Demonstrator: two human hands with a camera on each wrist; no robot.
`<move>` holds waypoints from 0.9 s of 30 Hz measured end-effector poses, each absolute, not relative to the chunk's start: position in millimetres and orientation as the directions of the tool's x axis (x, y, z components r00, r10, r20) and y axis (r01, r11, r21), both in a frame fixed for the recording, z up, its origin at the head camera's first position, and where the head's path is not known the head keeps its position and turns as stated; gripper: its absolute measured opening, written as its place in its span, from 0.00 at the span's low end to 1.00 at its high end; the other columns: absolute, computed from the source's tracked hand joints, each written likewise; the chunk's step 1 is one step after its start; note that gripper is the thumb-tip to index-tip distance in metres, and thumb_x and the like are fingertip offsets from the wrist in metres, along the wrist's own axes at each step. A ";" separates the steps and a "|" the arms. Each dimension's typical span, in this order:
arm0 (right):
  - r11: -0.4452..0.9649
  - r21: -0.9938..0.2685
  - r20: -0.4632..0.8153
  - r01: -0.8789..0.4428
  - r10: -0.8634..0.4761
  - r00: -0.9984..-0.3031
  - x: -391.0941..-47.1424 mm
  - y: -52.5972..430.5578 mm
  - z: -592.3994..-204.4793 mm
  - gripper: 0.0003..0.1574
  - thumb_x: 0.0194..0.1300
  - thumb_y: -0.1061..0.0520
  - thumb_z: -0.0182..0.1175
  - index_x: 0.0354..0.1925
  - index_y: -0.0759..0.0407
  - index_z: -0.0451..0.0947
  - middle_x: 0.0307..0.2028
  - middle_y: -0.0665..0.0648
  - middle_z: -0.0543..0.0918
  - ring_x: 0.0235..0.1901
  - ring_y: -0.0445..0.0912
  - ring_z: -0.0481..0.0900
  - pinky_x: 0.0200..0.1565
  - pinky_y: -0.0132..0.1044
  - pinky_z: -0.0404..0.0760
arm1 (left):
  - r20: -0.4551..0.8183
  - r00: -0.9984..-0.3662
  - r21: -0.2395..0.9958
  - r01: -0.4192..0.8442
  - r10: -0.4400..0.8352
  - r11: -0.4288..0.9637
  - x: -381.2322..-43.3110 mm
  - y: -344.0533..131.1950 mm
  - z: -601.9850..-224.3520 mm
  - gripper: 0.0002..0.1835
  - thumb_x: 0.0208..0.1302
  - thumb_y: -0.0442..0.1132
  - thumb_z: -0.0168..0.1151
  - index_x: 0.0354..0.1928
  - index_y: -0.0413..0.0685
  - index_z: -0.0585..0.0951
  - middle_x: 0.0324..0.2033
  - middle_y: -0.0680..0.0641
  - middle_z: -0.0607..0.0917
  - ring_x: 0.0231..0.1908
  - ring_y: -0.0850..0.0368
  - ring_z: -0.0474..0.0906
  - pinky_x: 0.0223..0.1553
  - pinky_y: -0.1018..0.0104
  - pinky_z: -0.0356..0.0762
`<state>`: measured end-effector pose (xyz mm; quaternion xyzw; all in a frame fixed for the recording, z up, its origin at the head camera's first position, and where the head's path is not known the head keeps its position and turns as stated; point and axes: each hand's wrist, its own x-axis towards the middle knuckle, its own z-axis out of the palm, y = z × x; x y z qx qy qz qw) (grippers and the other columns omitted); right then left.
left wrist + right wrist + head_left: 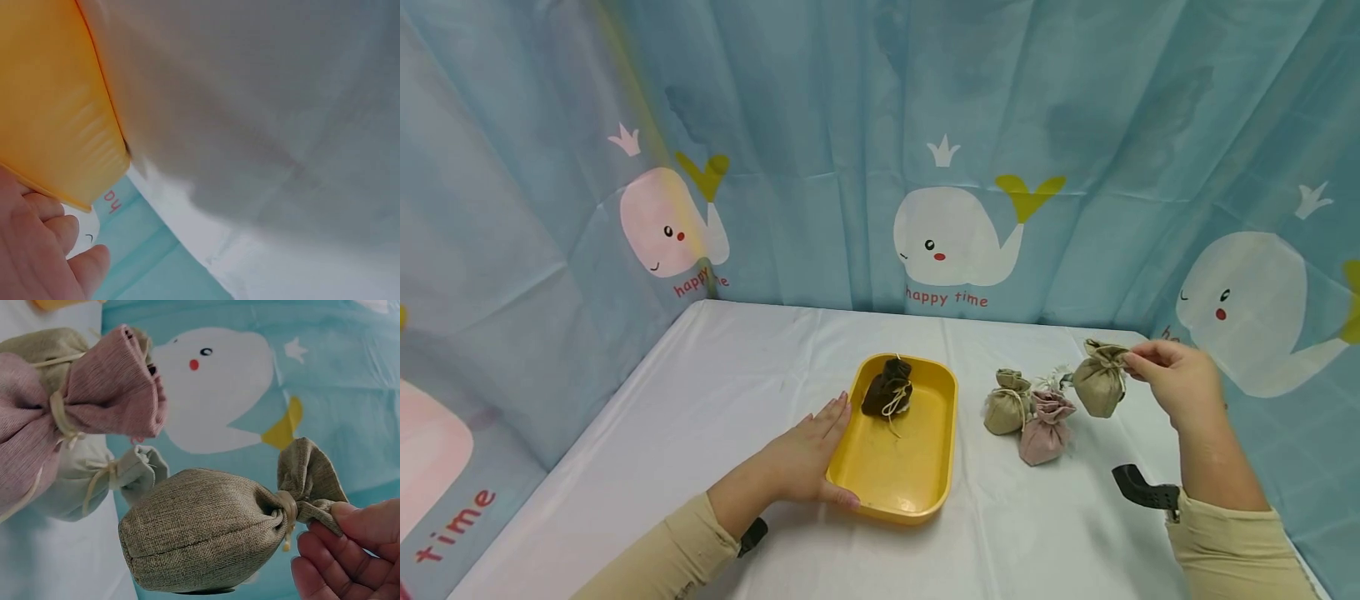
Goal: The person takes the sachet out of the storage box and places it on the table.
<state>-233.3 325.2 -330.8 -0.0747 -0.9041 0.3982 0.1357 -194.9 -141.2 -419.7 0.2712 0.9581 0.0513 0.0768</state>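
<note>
My right hand [1183, 387] pinches the gathered neck of a khaki drawstring pouch [1100, 390], held up at the right side of the table. In the right wrist view the thumb and fingertips grip its loose top, and the body hangs out to the left. My left hand [808, 457] lies along the left edge of a yellow tray [910, 475], fingers straight, thumb by its near corner. Inside the tray, toward the far end, sits a dark brown pouch [883, 396] with a pale cord.
Right of the tray stand a second khaki pouch [1006, 410], a pink pouch [1043, 437] and, behind them, a whitish pouch [81, 481]. A white cloth [715, 400] covers the table. Blue whale-print curtains [820, 150] hang round its back and sides.
</note>
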 end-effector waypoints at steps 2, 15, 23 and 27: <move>0.675 -0.737 0.173 0.039 0.244 -0.954 -234.6 327.3 -334.5 0.24 0.66 0.47 0.54 0.45 0.67 0.75 0.27 0.44 0.80 0.24 0.25 0.71 0.46 0.62 0.69 | -0.129 -0.841 0.129 0.512 0.526 0.849 -195.0 -141.3 -418.9 0.71 0.32 0.84 0.46 0.71 0.41 0.42 0.71 0.43 0.38 0.70 0.52 0.38 0.65 0.49 0.49; 0.674 -0.733 0.110 0.088 0.246 -0.963 -243.7 334.7 -358.4 0.20 0.67 0.51 0.53 0.45 0.68 0.75 0.37 0.63 0.82 0.29 0.38 0.77 0.45 0.61 0.71 | -0.159 -0.843 0.062 0.511 0.514 0.857 -195.0 -140.3 -411.7 0.72 0.29 0.87 0.41 0.71 0.41 0.43 0.71 0.44 0.39 0.70 0.51 0.37 0.65 0.48 0.47; 0.721 -0.689 0.126 0.073 0.218 -0.968 -243.9 334.6 -367.0 0.19 0.67 0.51 0.53 0.42 0.67 0.77 0.36 0.64 0.83 0.38 0.57 0.80 0.39 0.56 0.75 | -0.141 -0.839 0.045 0.525 0.525 0.850 -195.8 -135.2 -413.0 0.72 0.29 0.87 0.42 0.71 0.40 0.43 0.71 0.43 0.39 0.70 0.50 0.37 0.66 0.48 0.45; 0.736 -0.673 0.126 0.075 0.214 -0.969 -243.5 335.5 -370.2 0.17 0.67 0.52 0.53 0.41 0.66 0.77 0.37 0.64 0.82 0.37 0.56 0.81 0.37 0.52 0.76 | -0.135 -0.831 0.053 0.538 0.540 0.841 -195.0 -131.0 -412.0 0.72 0.30 0.87 0.41 0.70 0.39 0.43 0.70 0.41 0.39 0.70 0.49 0.36 0.65 0.47 0.44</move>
